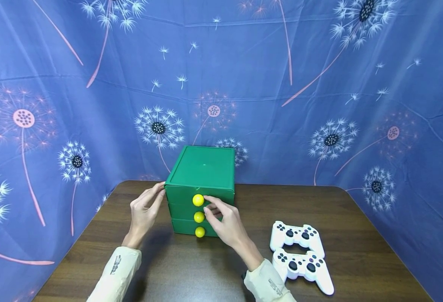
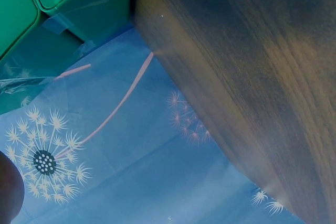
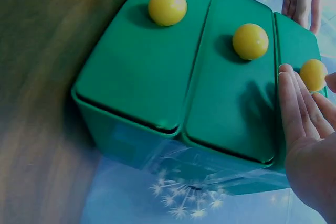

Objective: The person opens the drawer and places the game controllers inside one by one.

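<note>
A green three-drawer box (image 1: 205,167) stands on the table, its drawers shut, a round yellow knob on each. My left hand (image 1: 146,209) rests its fingertips against the box's upper left edge. Its fingers look fairly straight in the right wrist view, beyond the top drawer. At the top yellow knob (image 1: 198,200), my right hand (image 1: 225,220) has one fingertip at the knob's side. The thumb is lower, beside the middle knob (image 1: 199,217). Seen from the right wrist, the fingers spread around the top knob (image 3: 313,75) with a gap on one side. The bottom knob (image 1: 200,232) is untouched.
Two white game controllers (image 1: 298,237) lie one in front of the other on the brown wooden table (image 1: 191,268), right of the box. A blue dandelion-print cloth (image 1: 266,138) hangs behind the table. Clear tape (image 3: 178,153) runs along the box's side.
</note>
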Demonstrator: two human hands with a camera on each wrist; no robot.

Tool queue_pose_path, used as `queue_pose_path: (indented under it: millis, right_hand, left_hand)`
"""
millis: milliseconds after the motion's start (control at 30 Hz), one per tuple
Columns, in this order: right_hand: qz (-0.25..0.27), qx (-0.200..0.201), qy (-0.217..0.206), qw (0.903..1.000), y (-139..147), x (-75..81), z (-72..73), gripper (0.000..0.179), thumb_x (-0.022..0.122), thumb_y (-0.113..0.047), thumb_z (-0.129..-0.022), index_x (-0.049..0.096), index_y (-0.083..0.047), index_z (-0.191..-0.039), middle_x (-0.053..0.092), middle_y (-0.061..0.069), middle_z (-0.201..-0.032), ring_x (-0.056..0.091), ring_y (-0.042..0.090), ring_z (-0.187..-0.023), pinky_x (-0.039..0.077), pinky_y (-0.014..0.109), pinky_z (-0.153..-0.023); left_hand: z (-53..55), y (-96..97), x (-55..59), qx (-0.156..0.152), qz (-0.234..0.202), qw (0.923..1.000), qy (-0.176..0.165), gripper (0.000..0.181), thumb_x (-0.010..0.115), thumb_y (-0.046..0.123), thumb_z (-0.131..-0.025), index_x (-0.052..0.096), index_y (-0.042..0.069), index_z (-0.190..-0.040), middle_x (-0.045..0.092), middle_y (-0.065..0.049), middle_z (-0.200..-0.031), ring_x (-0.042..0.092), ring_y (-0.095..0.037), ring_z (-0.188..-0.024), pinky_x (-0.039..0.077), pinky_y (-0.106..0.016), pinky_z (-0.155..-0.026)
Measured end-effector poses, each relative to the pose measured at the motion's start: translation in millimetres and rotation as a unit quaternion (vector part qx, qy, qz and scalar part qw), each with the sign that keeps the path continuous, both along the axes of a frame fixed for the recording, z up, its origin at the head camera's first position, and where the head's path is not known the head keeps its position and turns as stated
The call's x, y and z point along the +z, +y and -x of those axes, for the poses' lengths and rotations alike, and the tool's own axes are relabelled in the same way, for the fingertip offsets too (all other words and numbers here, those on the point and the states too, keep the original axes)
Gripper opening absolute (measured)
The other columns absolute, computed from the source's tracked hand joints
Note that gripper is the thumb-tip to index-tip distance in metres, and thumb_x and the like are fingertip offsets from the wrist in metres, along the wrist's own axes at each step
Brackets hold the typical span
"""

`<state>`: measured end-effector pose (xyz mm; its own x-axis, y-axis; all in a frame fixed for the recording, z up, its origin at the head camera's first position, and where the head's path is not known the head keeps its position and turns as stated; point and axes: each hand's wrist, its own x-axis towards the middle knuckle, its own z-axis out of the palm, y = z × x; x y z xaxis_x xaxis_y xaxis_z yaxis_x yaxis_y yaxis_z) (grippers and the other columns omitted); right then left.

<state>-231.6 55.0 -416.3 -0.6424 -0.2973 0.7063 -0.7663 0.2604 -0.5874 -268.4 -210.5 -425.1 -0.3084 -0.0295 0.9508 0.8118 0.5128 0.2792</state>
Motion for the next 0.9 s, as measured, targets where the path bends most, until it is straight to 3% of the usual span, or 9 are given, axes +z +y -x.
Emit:
queue_pose_path:
  millis: [300, 533, 900]
  right_hand:
    - [-0.053, -0.004, -0.040, 0.9978, 4, -14.6, -1.2, 0.023, 0.069, -0.007, -0.099, 0.072, -0.004, -0.122, 0.074, 0.001, -0.089, 0.069, 0.010, -0.077, 0.060, 0.025, -0.070]
    - [-0.101, 0.007, -0.061, 0.9929, 1, -24.9, 1.6, 0.027, 0.072, -0.008, -0.098, 0.070, -0.007, -0.125, 0.075, 0.003, -0.092, 0.070, 0.008, -0.078, 0.060, 0.024, -0.072]
    - [-0.111, 0.020, -0.065, 0.9915, -8, -30.9, 6.8, 0.026, 0.074, -0.008, -0.097, 0.069, -0.009, -0.123, 0.074, 0.002, -0.094, 0.071, 0.009, -0.080, 0.060, 0.023, -0.073]
  left_hand:
    - [-0.6, -0.4, 0.6, -0.005, -0.002, 1.0000, -0.008, 0.042, 0.075, -0.024, -0.078, 0.076, -0.005, -0.116, 0.077, -0.016, -0.108, 0.073, -0.023, -0.092, 0.054, -0.016, -0.089]
    - [-2.5, 0.9, 1.3, -0.006, -0.004, 0.9999, -0.013, 0.041, 0.076, -0.023, -0.080, 0.076, -0.004, -0.117, 0.077, -0.014, -0.108, 0.072, -0.017, -0.096, 0.054, -0.016, -0.089]
    - [-2.1, 1.0, 2.1, -0.007, -0.007, 0.9999, -0.012, 0.040, 0.075, -0.022, -0.081, 0.075, -0.005, -0.117, 0.077, -0.014, -0.108, 0.072, -0.016, -0.095, 0.054, -0.017, -0.088]
